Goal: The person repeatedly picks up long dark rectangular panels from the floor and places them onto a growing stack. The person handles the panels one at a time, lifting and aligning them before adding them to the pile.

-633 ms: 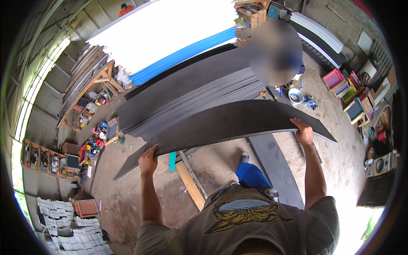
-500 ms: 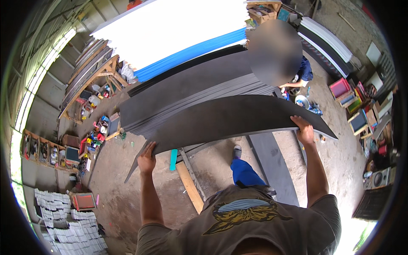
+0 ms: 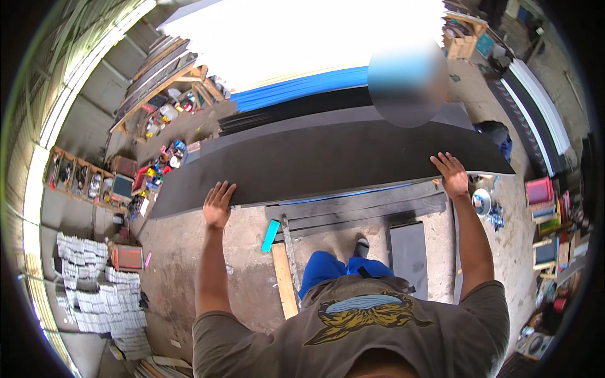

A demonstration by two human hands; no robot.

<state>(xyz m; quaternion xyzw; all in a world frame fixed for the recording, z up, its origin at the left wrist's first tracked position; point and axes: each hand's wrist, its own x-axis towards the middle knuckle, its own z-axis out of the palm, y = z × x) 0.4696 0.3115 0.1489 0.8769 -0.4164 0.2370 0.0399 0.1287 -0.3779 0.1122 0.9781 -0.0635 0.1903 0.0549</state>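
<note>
A long, thin black sheet (image 3: pixel 328 160) with a dull, matte face is held up at about chest height, well above the floor, stretching wide from the person's left to right with its far ends tapering and bowing in the wide lens. The left hand (image 3: pixel 218 205) grips its near edge toward the left end, fingers spread flat over the top face with the thumb tucked under the edge. The right hand (image 3: pixel 451 174) clasps the near edge toward the right end the same way, fingers splayed on top. Both arms are stretched out straight. Beyond the sheet lies a stack of similar dark panels (image 3: pixel 302 108), and behind those a bright blue panel (image 3: pixel 296 88) edge shows under a glaring white area. Under the held sheet, more dark flat strips (image 3: pixel 365 208) lie across a rough concrete floor (image 3: pixel 176 252), beside a pale wooden plank (image 3: pixel 285 277) and a small turquoise piece (image 3: pixel 270 234). To the left stand cluttered wooden shelves (image 3: pixel 79 179) and piles of grey-white tiles (image 3: pixel 94 290). On the right edge, coloured framed screens (image 3: pixel 543 195) lean together.
</note>
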